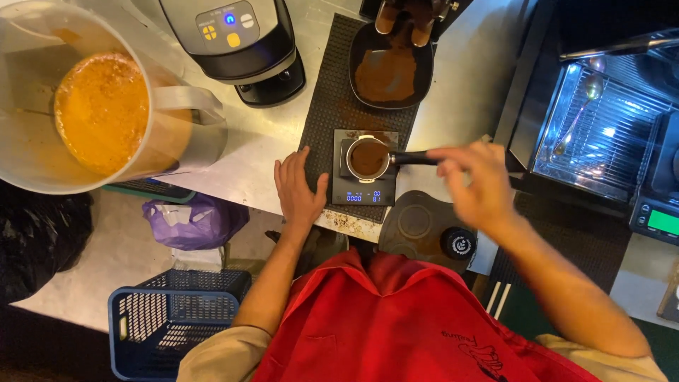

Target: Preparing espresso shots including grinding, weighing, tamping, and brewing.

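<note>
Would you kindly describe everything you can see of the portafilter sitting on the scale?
The portafilter has a round metal basket filled with brown ground coffee and a dark handle pointing right. It lies level on a small black scale with a lit display, which rests on a dark ribbed mat. The right hand, blurred, is at the handle's end; the left hand lies flat beside the scale.

Coffee bar / café counter, espresso machine drip tray (601,134), grinder w/ grounds tray (390,67), portafilter (369,158) on scale (364,170)
</note>
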